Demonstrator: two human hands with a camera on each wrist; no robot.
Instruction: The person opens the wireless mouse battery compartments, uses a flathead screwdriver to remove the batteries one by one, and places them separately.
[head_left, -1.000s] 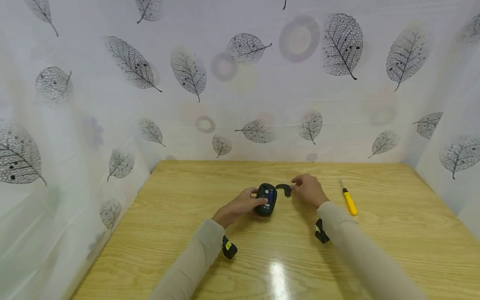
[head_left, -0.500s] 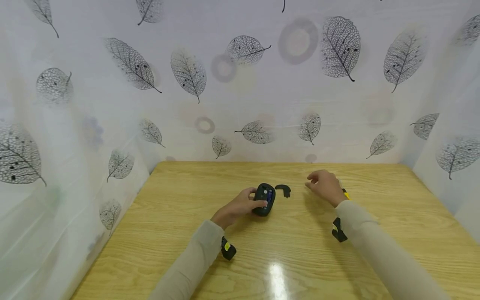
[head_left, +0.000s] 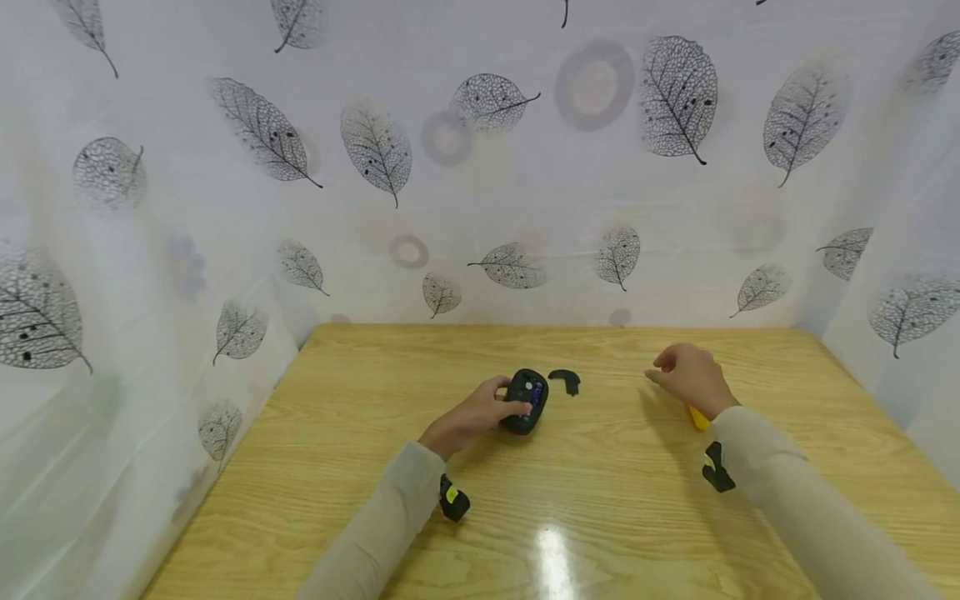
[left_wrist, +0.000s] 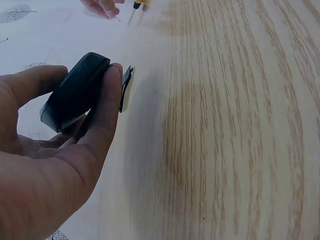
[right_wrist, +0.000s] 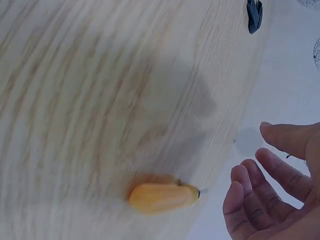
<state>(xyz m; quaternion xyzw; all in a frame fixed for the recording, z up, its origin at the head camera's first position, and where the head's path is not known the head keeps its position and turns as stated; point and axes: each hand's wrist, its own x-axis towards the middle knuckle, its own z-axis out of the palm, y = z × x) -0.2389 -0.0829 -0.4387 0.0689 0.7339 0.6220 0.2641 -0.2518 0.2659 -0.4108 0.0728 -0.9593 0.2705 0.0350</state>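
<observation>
Left hand grips the black mouse on the wooden table; small black cover lies just beside it. Right hand holds nothing, fingers loosely curled above the yellow screwdriver.

Two arms in long beige sleeves, with bare hands

Each light beige knit sleeve reaches the wrist; under each wrist sits a small black strapped camera device with a yellow mark, the other one too.

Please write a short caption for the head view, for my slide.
Left hand holds a black device on a wooden table; right hand hovers open over a yellow screwdriver.
</observation>
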